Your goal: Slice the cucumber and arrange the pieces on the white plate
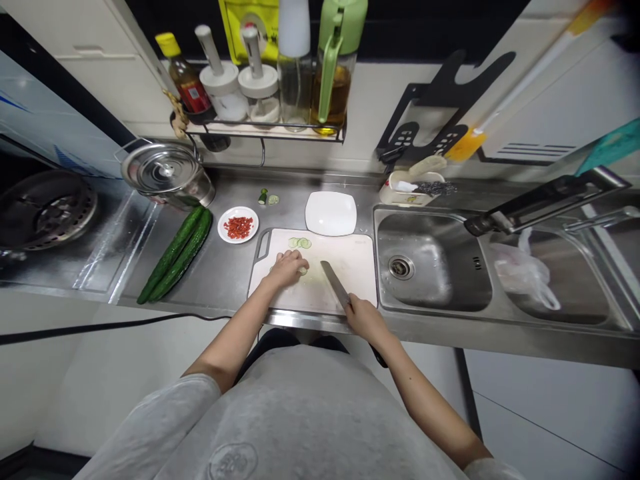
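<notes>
My right hand (367, 321) is wrapped round the handle of a kitchen knife (335, 283), its blade slanting up and left, low over the white cutting board (350, 250). On the board's left half, my left hand (287, 268) has its fingers curled down over pale cucumber slices (303, 271), which they partly hide. A short row of overlapping cucumber slices (300, 243) lies just beyond that hand. Behind the board stands a white square plate (331, 213) with nothing on it. Left of the board are two long whole cucumbers (175, 255).
A small plate (221, 230) of chopped red chilli sits beside the board, near cucumber end pieces (263, 197). A lidded steel pot (167, 173) stands back left. The double sink (435, 260) borders the board's right. A seasoning rack (265, 128) hangs above the counter.
</notes>
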The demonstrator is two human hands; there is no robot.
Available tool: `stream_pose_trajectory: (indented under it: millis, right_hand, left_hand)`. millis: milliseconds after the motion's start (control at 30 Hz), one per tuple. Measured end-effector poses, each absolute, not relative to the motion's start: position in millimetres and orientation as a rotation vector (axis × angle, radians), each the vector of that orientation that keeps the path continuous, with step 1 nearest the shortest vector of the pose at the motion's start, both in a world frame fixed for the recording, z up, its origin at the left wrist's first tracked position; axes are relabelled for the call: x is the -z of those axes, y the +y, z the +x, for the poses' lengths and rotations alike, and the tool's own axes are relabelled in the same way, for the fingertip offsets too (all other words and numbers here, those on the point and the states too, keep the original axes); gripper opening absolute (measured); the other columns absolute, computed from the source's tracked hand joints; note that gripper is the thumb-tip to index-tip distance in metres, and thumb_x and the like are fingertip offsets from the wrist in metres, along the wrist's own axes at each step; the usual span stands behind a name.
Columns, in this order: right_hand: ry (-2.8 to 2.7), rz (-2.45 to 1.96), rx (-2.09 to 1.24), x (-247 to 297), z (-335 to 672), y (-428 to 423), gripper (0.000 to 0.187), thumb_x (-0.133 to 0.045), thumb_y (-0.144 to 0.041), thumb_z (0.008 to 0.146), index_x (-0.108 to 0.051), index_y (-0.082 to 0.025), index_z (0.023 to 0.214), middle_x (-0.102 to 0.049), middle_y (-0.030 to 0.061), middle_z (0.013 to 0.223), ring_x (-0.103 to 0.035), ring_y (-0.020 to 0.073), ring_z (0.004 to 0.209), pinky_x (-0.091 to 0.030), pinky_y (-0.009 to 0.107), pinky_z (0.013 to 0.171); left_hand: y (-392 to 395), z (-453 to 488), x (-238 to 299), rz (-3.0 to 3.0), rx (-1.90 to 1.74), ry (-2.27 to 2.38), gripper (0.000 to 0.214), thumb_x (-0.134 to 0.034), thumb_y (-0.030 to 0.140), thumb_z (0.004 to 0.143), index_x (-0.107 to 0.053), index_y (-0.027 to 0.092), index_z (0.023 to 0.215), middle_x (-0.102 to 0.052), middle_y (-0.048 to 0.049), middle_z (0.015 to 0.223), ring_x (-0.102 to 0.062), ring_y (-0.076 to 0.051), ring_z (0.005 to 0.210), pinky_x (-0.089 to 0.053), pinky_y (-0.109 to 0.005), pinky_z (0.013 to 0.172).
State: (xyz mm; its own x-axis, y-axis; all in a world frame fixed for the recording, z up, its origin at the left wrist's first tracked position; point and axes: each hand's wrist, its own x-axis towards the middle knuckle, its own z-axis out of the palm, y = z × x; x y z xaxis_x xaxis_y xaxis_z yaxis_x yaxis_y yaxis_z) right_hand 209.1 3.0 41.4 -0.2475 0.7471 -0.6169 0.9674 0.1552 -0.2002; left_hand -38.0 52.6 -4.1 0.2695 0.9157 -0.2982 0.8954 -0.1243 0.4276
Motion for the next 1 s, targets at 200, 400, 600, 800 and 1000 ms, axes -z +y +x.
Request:
stream_pose_trajectory:
  millis: [200, 400, 600, 800, 1000]
  right_hand:
    - [2.017, 1.665, 0.819, -42.0, 212.3, 0.8, 0.024, -0.033, -0.025, 0.094, -0.053, -0.017, 0.104, -0.067, 0.0112, 0.094, -0.062, 0.0203, 0.086, -0.030, 0.026, 0.060]
    - [2.049, 1.648, 0.872, -39.3, 209.2, 0.3, 0.027, -0.032, -0.026, 0.095, -0.054, -0.016, 0.106, -0.067, 0.0114, 0.094, -0.062, 0.0208, 0.087, -0.031, 0.026, 0.063]
    - [2.069, 1.605, 0.873, -43.3, 199.6, -0.1, 0.026, -0.032, -0.026, 0.095, -0.054, -0.016, 0.105, -0.066, 0.0112, 0.093, -0.061, 0.0206, 0.085, -0.030, 0.026, 0.061]
    - [2.078, 1.544, 0.886, -49.2, 178.2, -1.5, 0.022, -0.033, -0.022, 0.094, -0.053, -0.017, 0.104, -0.066, 0.0113, 0.093, -0.062, 0.0197, 0.085, -0.032, 0.025, 0.061]
    - [2.090, 1.524, 0.867, -46.9, 166.6, -4.2, 0.022, -0.034, -0.018, 0.092, -0.052, -0.016, 0.104, -0.066, 0.0119, 0.094, -0.063, 0.0209, 0.086, -0.034, 0.026, 0.062]
  left_hand:
    - [61.9, -33.8, -1.5, 1.905, -0.034, 1.666, 0.013, -0.051, 0.015, 0.077, -0.063, 0.022, 0.079, -0.064, -0.0046, 0.085, -0.056, -0.021, 0.091, -0.033, -0.037, 0.090]
    - [60.9, -29.4, 7.3, 1.390, -0.179, 1.920, 0.016, -0.061, 0.034, 0.072, -0.062, 0.023, 0.083, -0.068, 0.0002, 0.084, -0.059, -0.014, 0.075, -0.042, -0.024, 0.069]
    - [52.3, -30.9, 7.4, 1.410, -0.033, 2.066, 0.011, -0.056, 0.027, 0.073, -0.066, 0.023, 0.074, -0.070, -0.0028, 0.085, -0.061, -0.019, 0.082, -0.040, -0.032, 0.082]
    - [55.4, -35.4, 9.7, 1.433, -0.123, 2.057, 0.015, -0.054, 0.032, 0.077, -0.066, 0.025, 0.084, -0.071, -0.0006, 0.091, -0.061, -0.019, 0.090, -0.038, -0.032, 0.085]
    - [59.3, -31.1, 15.3, 1.431, -0.124, 2.048, 0.015, -0.054, 0.031, 0.077, -0.066, 0.026, 0.084, -0.071, 0.0000, 0.093, -0.061, -0.019, 0.092, -0.037, -0.033, 0.087]
